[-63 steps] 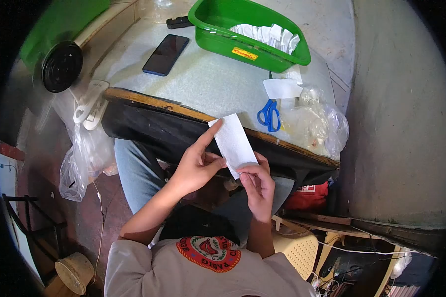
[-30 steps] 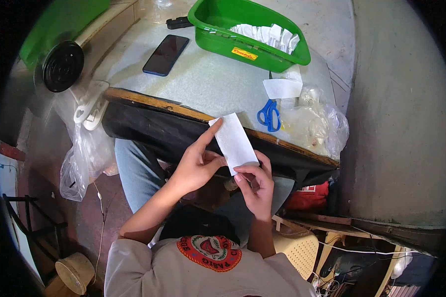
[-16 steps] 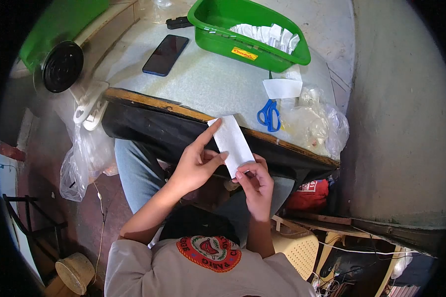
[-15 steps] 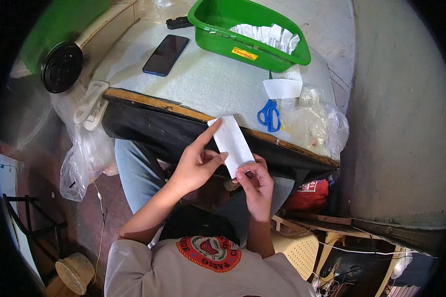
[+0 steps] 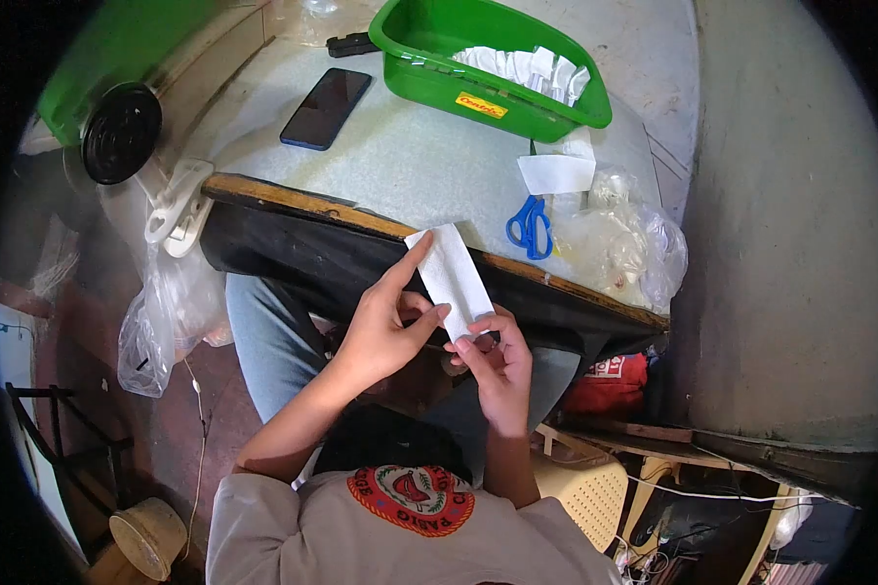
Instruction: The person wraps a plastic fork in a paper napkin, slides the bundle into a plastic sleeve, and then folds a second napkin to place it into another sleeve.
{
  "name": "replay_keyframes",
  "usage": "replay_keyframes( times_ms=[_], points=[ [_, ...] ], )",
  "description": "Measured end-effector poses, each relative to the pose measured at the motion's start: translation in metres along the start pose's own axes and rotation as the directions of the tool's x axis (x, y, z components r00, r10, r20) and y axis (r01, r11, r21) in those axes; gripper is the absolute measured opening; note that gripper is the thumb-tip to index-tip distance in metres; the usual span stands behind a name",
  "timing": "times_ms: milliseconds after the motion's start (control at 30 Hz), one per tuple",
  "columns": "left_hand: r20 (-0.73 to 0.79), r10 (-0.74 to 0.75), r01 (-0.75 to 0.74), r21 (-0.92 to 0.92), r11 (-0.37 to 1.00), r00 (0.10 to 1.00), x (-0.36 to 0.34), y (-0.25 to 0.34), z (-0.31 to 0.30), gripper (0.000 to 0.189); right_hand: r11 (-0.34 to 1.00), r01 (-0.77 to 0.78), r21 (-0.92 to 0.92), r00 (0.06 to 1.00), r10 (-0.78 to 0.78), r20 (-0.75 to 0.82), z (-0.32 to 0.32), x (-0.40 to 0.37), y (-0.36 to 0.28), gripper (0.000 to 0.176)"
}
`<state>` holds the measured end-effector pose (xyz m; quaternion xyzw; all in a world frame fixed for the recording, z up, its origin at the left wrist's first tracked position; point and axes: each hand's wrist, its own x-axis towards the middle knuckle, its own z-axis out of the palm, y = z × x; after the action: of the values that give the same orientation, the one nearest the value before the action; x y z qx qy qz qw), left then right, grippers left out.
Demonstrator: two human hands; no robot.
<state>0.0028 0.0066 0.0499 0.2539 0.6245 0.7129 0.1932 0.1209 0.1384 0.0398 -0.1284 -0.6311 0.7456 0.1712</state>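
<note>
A narrow white paper strip [image 5: 456,278] is held between both hands above my lap, its top end near the table's wooden edge. My left hand [image 5: 390,317] grips its left side, index finger stretched along the upper part and thumb on the lower part. At the strip's lower end, my right hand [image 5: 498,359] pinches it between thumb and fingers. Blue-handled scissors [image 5: 530,229] lie on the table beyond, beside a white paper piece [image 5: 557,175]. Farther back, a green basin [image 5: 498,112] holds several folded white pieces [image 5: 532,70].
On the table [image 5: 400,146] lie a dark phone [image 5: 326,109] and, at the right, clear plastic bags [image 5: 634,239]. A clip-on stand with a round black head [image 5: 122,133] is at the left edge. A plastic bag [image 5: 171,312] hangs below it.
The strip's lower end has moved slightly up and left with my right hand, and it looks a little narrower there. My left hand has barely moved.
</note>
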Motion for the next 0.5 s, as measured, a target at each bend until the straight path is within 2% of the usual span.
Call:
replay_keyframes(
  times_ms=[233, 300, 400, 467, 500],
  points=[
    [0.027, 0.009, -0.009, -0.015, 1.0, 1.0, -0.002, 0.0, -0.002, 0.078, 1.0, -0.004, 0.005, 1.0, 0.004, -0.002, -0.001, 0.0, 0.0, 0.022],
    [0.039, 0.017, -0.017, -0.023, 1.0, 0.999, -0.003, 0.0, -0.003, 0.078, 0.997, 0.071, -0.01, 0.996, -0.07, 0.063, -0.004, 0.002, 0.002, 0.019],
    [0.113, 0.05, -0.048, -0.023, 0.999, 0.992, -0.005, -0.001, -0.006, 0.078, 0.999, 0.037, -0.024, 0.989, -0.034, 0.143, -0.014, 0.008, -0.005, 0.015],
    [0.213, 0.008, -0.007, -0.006, 1.0, 0.977, -0.008, 0.004, -0.009, 0.078, 0.994, 0.079, -0.071, 0.99, -0.07, 0.122, -0.023, 0.02, -0.007, 0.012],
    [0.271, -0.032, 0.033, -0.002, 0.999, 0.962, -0.01, 0.006, -0.011, 0.078, 0.998, 0.028, -0.05, 0.977, -0.017, 0.214, -0.031, 0.026, -0.007, 0.013]
  ],
)
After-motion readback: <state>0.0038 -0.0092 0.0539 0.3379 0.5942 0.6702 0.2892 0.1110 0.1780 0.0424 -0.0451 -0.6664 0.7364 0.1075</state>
